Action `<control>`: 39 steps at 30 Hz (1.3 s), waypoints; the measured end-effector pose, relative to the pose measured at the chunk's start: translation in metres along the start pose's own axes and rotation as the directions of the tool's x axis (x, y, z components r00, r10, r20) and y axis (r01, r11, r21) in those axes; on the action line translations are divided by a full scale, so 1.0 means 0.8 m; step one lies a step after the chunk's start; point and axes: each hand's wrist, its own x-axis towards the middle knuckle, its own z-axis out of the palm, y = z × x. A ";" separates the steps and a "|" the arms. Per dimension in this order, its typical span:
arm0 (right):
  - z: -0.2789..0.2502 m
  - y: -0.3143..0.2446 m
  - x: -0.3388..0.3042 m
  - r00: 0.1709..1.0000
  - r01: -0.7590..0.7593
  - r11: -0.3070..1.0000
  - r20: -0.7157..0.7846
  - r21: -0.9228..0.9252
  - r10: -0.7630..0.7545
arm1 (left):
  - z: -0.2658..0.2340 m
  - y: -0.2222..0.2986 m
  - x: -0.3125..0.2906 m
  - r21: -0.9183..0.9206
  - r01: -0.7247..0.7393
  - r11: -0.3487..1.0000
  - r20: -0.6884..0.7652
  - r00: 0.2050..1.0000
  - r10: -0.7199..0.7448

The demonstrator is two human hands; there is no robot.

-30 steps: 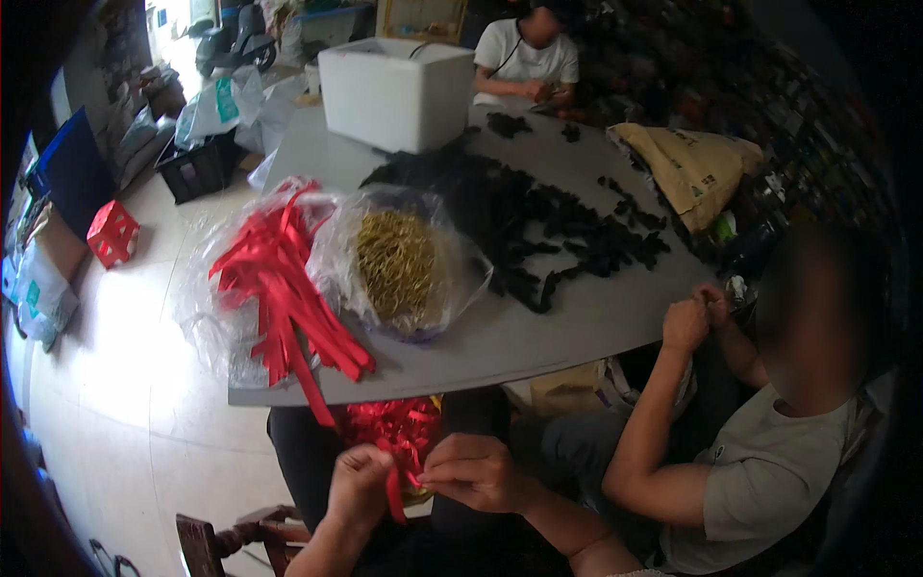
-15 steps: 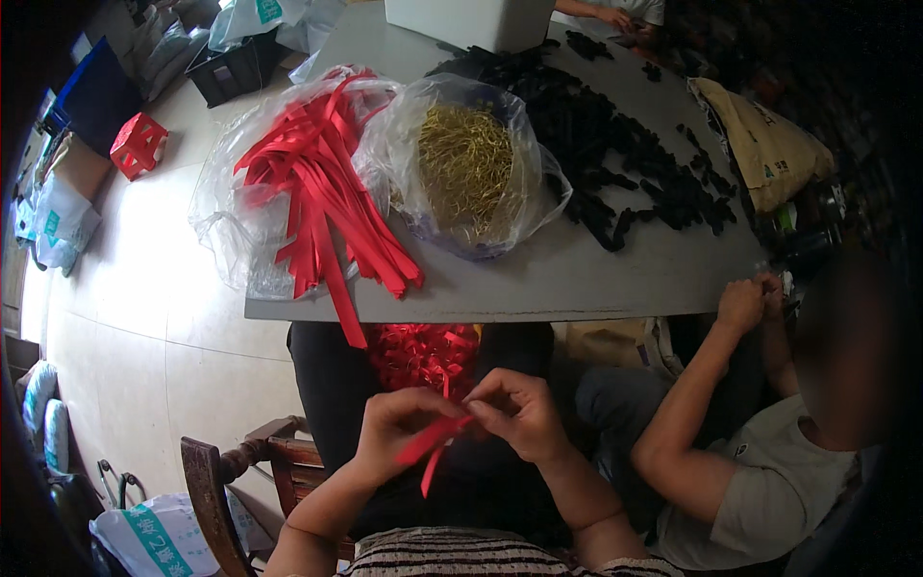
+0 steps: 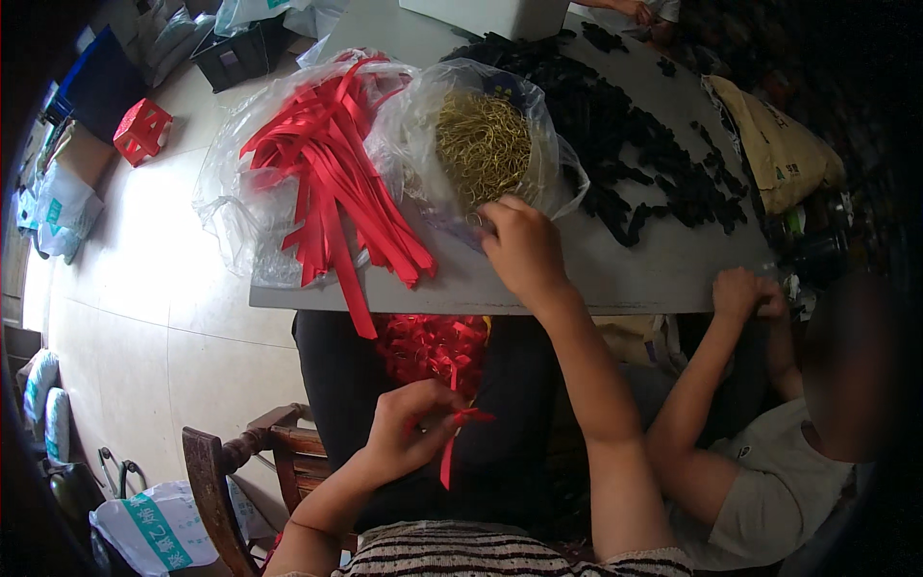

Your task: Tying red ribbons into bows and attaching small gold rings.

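Observation:
My left hand pinches a red ribbon bow above my lap, one ribbon tail hanging down. Over the table's near part, my right hand is stretched to the front rim of a clear plastic bag. Thin gold ties fill that bag. Thumb and fingers of the right hand are closed together at the rim; what they hold is too small to make out. Just left of the bag, long red ribbons spill from another clear bag toward the table edge. A heap of red bows sits between my legs.
Many black pieces are spread over the grey table, with a white box behind. On the right sits a co-worker, hands at the table edge. A brown sack stands beyond; a wooden chair is at lower left.
My right hand has left the ribbon above my lap and moved forward to the bag of gold ties. My left hand keeps the red bow.

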 end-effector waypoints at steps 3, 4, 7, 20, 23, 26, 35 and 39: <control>0.012 0.009 0.011 0.990 -0.031 0.941 0.122 -0.336 0.076 | -0.004 0.008 0.000 0.018 0.032 0.999 -0.014 0.999 -0.031; 0.008 0.013 0.013 0.990 -0.095 0.979 0.088 -0.178 0.112 | -0.006 0.007 -0.001 0.017 0.036 0.999 -0.022 0.999 -0.036; -0.016 0.017 0.014 0.949 -0.305 0.947 0.116 0.103 0.293 | -0.010 0.001 -0.001 -0.060 0.138 0.989 -0.011 0.990 -0.139; -0.090 -0.079 -0.050 0.727 -0.532 0.704 0.680 0.470 0.096 | -0.007 0.013 0.045 0.048 -0.123 0.991 -0.144 0.981 0.129; -0.095 -0.099 -0.069 0.757 -0.544 0.651 0.644 0.530 0.108 | -0.004 0.005 0.047 -0.026 -0.179 0.983 -0.044 0.983 0.178; -0.095 -0.096 -0.082 0.739 -0.623 0.543 0.650 0.562 0.175 | -0.004 -0.005 0.038 -0.362 -0.078 0.929 0.032 0.995 0.096; -0.088 -0.093 -0.110 0.704 -0.711 0.362 0.614 0.603 0.358 | 0.000 0.007 0.037 -0.402 -0.039 0.915 -0.048 0.999 0.022; -0.086 -0.092 -0.110 0.694 -0.717 0.277 0.624 0.639 0.358 | 0.011 0.001 0.033 -0.330 0.044 0.943 0.065 0.998 -0.024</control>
